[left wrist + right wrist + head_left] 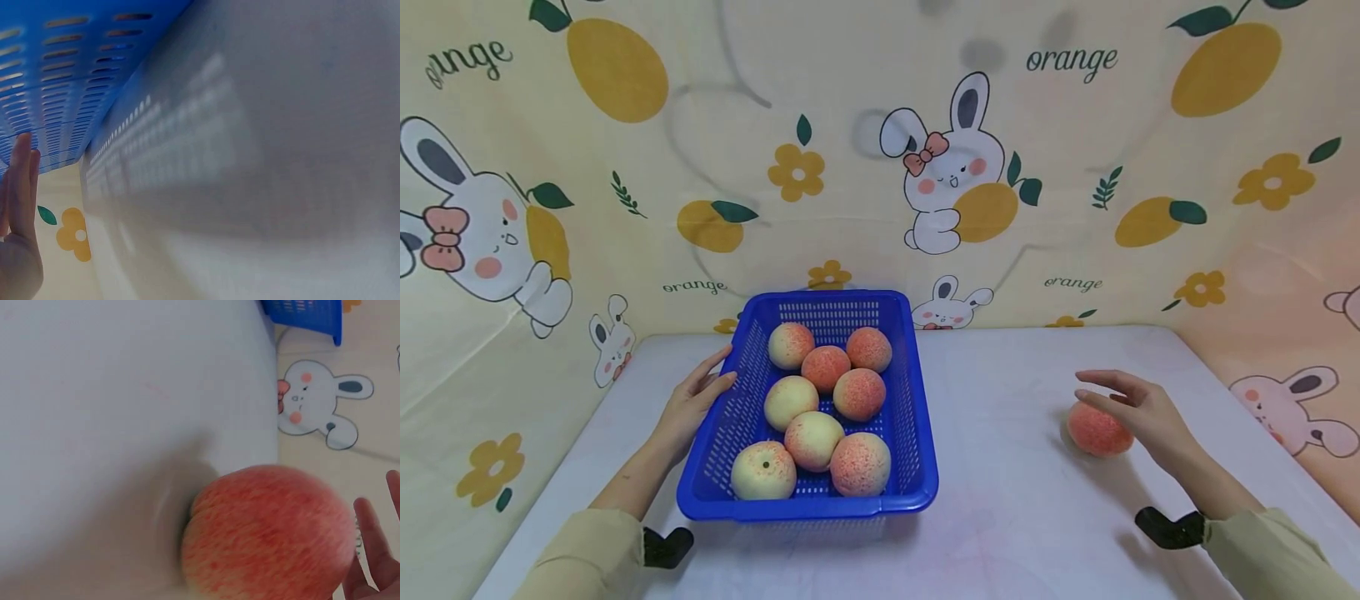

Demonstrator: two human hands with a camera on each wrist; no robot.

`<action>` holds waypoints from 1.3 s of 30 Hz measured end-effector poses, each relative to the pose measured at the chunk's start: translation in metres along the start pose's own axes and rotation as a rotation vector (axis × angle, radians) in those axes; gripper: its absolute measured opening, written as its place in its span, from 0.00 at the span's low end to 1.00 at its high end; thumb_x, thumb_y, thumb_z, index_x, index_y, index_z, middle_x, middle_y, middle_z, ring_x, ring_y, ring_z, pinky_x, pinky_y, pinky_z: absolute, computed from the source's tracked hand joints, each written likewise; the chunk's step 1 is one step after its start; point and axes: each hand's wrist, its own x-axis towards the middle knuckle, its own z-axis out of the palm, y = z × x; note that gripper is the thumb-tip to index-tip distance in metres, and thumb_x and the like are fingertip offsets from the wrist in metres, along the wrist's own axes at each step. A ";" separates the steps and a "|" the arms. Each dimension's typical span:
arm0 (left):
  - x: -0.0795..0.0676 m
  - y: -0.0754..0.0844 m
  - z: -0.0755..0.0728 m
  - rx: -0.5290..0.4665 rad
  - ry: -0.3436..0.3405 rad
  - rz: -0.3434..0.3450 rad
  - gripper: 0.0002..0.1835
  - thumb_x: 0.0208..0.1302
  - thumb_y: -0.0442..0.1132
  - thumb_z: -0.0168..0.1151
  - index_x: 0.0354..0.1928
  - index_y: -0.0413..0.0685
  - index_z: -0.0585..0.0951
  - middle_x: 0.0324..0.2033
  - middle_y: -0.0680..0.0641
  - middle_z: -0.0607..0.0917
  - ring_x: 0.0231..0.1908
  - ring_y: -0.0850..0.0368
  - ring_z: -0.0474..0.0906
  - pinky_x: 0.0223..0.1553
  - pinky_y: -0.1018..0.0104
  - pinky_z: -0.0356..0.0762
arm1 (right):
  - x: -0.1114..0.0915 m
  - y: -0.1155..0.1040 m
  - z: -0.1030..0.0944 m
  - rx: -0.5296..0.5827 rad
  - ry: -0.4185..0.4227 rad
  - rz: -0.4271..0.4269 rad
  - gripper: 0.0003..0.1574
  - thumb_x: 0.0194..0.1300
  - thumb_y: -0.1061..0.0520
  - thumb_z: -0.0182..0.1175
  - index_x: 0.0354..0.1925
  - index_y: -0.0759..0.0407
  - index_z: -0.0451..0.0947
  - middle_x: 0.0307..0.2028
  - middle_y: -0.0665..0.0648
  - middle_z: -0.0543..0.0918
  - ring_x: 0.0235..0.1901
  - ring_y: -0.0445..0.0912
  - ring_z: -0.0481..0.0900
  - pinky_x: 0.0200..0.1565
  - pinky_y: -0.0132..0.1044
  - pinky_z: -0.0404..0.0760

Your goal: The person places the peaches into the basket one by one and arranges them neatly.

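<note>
A blue plastic basket [925, 450] with slotted walls stands left of the middle, several red and pale-yellow peaches [814, 441] inside it. My left hand [688, 408] rests its outstretched fingers against the basket's left side; the left wrist view shows those fingers [24, 187] along the slotted wall. On the table at the right lies a single red peach [1097, 432]. Over it hovers my right hand [1138, 410], fingers extended and thumb apart. Seen from the right wrist, this peach [269, 534] sits on the table with the fingers [375, 537] just beyond it.
The table [1000, 517] has a white cover. Behind it and at both sides hangs a cream cloth [850, 67] printed with rabbits, oranges and flowers. A black strap piece [1170, 528] sticks out at the right cuff, another [667, 547] at the left.
</note>
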 end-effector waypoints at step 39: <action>0.000 0.000 0.000 0.007 0.002 0.000 0.35 0.70 0.56 0.50 0.75 0.61 0.53 0.64 0.33 0.68 0.40 0.68 0.81 0.40 0.69 0.83 | -0.017 0.043 0.012 -0.037 -0.007 0.129 0.45 0.67 0.39 0.56 0.71 0.60 0.55 0.65 0.65 0.62 0.47 0.31 0.61 0.40 0.20 0.70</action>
